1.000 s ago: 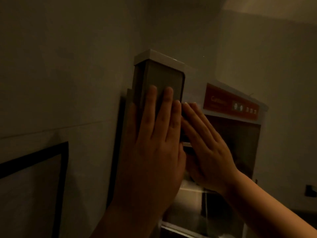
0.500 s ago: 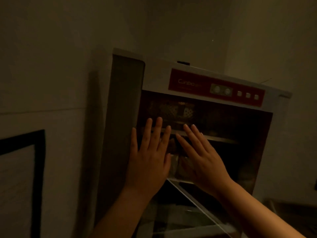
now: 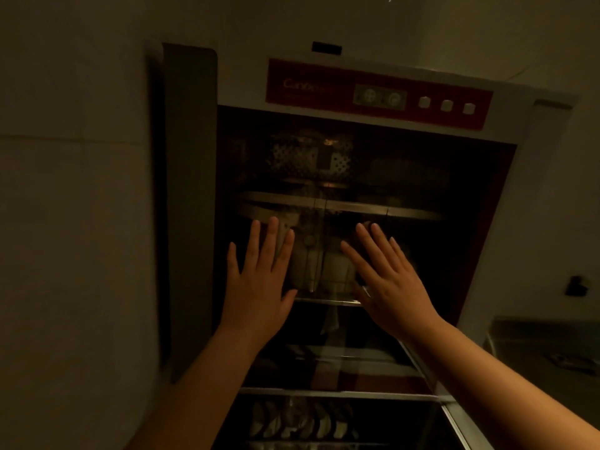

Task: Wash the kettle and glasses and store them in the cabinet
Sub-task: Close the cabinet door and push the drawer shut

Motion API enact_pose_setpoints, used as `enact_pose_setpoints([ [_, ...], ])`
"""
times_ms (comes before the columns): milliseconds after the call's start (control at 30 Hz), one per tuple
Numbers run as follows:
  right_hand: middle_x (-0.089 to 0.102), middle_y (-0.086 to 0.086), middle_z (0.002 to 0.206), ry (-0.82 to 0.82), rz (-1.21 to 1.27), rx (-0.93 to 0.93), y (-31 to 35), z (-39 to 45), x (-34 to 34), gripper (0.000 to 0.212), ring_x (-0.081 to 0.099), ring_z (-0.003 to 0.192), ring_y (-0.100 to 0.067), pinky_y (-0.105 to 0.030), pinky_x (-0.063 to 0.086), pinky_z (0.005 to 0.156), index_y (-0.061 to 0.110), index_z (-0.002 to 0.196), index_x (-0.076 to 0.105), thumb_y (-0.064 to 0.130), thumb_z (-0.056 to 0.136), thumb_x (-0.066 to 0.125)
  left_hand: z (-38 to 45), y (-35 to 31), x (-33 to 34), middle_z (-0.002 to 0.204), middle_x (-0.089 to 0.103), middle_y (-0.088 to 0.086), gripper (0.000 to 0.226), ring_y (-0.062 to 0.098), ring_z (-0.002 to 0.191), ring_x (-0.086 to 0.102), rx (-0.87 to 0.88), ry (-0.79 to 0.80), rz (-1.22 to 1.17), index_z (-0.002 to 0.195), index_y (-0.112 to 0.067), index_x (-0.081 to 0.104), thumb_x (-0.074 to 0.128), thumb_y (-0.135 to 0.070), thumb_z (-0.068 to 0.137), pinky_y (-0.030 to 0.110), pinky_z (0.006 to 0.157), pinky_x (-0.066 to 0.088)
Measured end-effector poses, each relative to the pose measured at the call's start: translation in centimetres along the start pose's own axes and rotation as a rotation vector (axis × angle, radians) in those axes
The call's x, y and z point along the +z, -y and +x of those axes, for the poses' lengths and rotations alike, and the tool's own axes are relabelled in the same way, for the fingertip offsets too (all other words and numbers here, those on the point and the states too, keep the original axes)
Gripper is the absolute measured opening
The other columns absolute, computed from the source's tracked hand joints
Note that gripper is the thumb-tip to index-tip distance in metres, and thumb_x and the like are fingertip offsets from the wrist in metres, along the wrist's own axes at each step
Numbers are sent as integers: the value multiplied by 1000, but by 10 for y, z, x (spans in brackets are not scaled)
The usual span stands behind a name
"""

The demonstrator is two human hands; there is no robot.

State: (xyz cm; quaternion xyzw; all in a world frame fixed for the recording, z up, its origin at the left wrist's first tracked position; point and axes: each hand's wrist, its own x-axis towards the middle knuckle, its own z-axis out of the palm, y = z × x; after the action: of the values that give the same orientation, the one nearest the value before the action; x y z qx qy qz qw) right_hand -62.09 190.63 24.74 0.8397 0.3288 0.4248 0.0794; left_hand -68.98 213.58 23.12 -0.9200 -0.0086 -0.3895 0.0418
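A white cabinet (image 3: 519, 190) with a red control panel (image 3: 376, 92) fills the middle of the view. Its dark glass front (image 3: 454, 254) shows dim shelves behind. My left hand (image 3: 259, 287) and my right hand (image 3: 386, 280) lie flat against that front, fingers spread, holding nothing. Between them a pale rounded vessel (image 3: 319, 267) shows on the middle shelf; whether it is the kettle I cannot tell. A patterned item (image 3: 308, 157) sits on the upper shelf. No glasses can be made out.
The cabinet's grey side panel (image 3: 190, 206) meets the wall on the left. A lower rack holds several upright dishes (image 3: 298, 420). A metal counter (image 3: 545, 345) lies at the right, with a small dark fitting (image 3: 576, 285) on the wall above it.
My hands, side by side high on the cabinet's edge a second ago, have dropped lower and spread apart. The view has swung round onto the cabinet's front.
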Motion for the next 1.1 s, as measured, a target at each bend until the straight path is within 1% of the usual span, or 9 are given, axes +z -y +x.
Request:
enact_pose_setpoints([
  [133,-2,-9,159,-21,15,5,1,1,4,91,0,145,-30,-48,7,117,24,151,9,31,79,64,2,-1,8,154,-27,10,106,32,141,-21,-14,2,28,149,-19,-13,59,-54,81,58,113,6],
  [333,3,-11,157,62,36,13,7,-11,-7,84,0,144,-31,-51,16,114,22,149,16,29,80,62,-6,-8,10,152,-29,9,103,32,140,-23,-17,8,-1,148,-20,-15,59,-50,83,57,112,2],
  [467,4,-12,157,248,44,18,9,-55,-9,81,-1,143,-31,-48,14,113,19,149,20,30,83,65,-30,-20,25,153,-24,11,98,35,141,-18,0,42,-62,149,-20,-11,60,-42,85,58,113,5],
  [567,-6,-11,157,420,66,46,11,-113,-6,82,-9,143,-30,-44,4,114,19,150,9,30,86,60,-58,-39,44,152,-27,14,92,37,140,-22,44,139,-74,150,-18,-7,54,-47,87,56,113,6],
  [633,-11,-9,156,531,73,79,15,-154,-7,82,-14,142,-29,-43,1,116,20,150,3,34,89,56,-78,-56,56,150,-31,13,90,37,138,-25,76,237,-111,149,-18,-12,48,-49,89,54,114,6],
  [767,-12,-9,155,686,114,176,22,-230,-19,79,-14,142,-28,-44,7,118,19,149,0,31,92,52,-124,-102,70,148,-35,8,88,30,138,-28,105,431,-261,140,-21,-27,42,-50,93,51,115,4],
  [900,-14,-3,155,771,157,269,19,-289,-39,75,-19,141,-19,-30,-11,112,23,148,-6,35,95,45,-178,-168,58,149,-38,3,87,24,134,-37,237,545,-430,138,-26,-32,39,-50,93,48,114,-4],
  [1000,-18,2,153,833,190,313,14,-320,-54,74,-21,140,-16,-29,-11,111,25,146,-9,36,95,44,-220,-216,34,146,-43,1,84,23,133,-39,382,552,-508,140,-26,-31,34,-51,93,48,113,-8],
  [1100,-9,5,155,805,237,367,13,-346,-69,64,-16,141,-12,-28,-6,113,23,148,2,39,98,37,-255,-254,9,147,-40,1,81,25,136,-34,503,526,-564,144,-26,-25,34,-51,95,51,108,-14],
])
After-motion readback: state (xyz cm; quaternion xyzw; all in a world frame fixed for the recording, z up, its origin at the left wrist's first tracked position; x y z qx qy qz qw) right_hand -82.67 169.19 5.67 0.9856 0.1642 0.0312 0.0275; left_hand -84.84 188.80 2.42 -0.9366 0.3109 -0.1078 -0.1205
